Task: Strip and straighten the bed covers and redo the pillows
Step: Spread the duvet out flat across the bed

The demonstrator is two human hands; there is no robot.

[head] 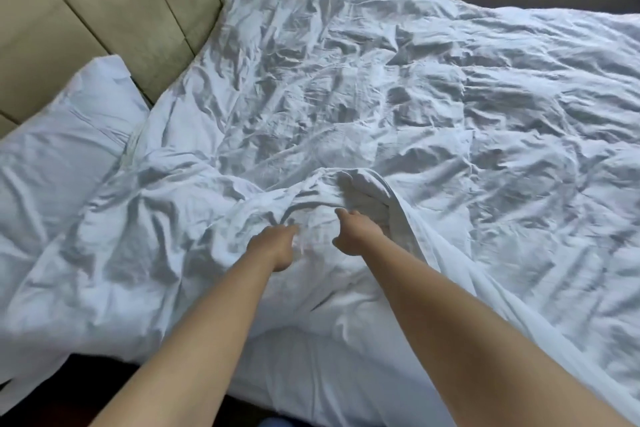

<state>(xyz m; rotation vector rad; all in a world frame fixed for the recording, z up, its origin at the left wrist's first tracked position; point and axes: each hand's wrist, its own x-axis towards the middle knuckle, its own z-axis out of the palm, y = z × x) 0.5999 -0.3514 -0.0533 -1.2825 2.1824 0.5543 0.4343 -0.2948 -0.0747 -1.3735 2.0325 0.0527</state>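
Both forearms reach out from the near edge of the bed point(346, 388), side by side, toward a raised fold in the white duvet point(433, 97). That duvet is the biggest thing in view: it covers the bed from the headboard point(104, 10) at the far left across to the right edge, crumpled all over. Its near edge is lifted and bunched, so a strip of the sheet below shows at the bed's near edge.

One pillow point(69, 135) lies at the bed's near-left corner against the headboard, well apart from both hands and partly overlapped by the duvet's edge.

What matters for the coming move is the fold point(356, 191): it lies straight ahead of both hands, just beyond them, and its ridge runs from the middle of the bed down toward the near-right corner. The right hand is the nearer to it.

My reading is that the left hand point(277, 246) has its fingers curled into the cloth, gripping a bunch of duvet, though the fingertips are sunk in the fabric and blurred. The right hand point(356, 232) touches the foot of the fold with bent fingers; I cannot tell whether it grips or merely presses.

A pull toward the near edge would likely draw the fold flat.
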